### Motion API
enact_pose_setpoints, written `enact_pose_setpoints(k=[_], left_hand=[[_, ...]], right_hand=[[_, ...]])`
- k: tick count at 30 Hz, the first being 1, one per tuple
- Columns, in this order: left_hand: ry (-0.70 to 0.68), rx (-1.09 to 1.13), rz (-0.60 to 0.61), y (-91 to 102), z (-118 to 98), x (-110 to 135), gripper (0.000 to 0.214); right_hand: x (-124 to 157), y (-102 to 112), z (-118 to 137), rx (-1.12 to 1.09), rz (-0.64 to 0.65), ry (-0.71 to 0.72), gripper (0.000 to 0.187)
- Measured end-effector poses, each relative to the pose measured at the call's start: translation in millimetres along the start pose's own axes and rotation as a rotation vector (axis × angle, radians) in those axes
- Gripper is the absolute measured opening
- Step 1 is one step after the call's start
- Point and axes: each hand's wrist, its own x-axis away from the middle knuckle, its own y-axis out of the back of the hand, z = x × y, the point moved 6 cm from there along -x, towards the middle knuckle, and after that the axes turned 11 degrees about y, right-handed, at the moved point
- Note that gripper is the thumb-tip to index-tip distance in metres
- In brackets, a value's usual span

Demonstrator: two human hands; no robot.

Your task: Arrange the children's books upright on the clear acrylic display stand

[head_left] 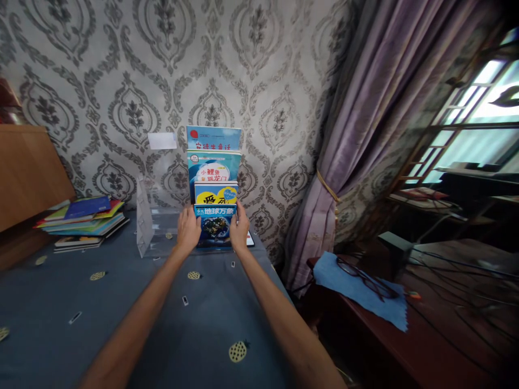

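Your forearms reached over the surface to the front book, gripped from both sides.
Left hand and right hand each held one side edge in their fingers, probably for even, upright support at the clear rack's right part. Other books rose behind in steps, apparently so that each cover's upper part showed.

My left hand and right hand hide parts of the front book's side edges; it covers the yellow-patched book's lower part. The wooden cabinet is cut off at nine o'clock; cables blur at four.
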Motion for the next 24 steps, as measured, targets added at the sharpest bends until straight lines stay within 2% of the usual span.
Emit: enact_pose_setpoints(k=[4,7,14,24], left_hand=[[0.035,-0.167,-0.068,13.6,-3,13,0.038],[0.079,-0.221,-0.057,17.4,-1,25,0.039],[0.106,-0.145,0.039,-2.7,11,45,0.044],[0.066,0.013,0.023,-19.9,15,49,0.056]], right_hand=[[12,5,-7,0.039,-0.029,-0.057,0.046],[22,11,-8,0.076,-0.038,-0.07,0.04],[35,17,-7,0.084,-0.047,-0.088,0.03],[37,14,-10,0.121,-0.038,-0.072,0.035]])
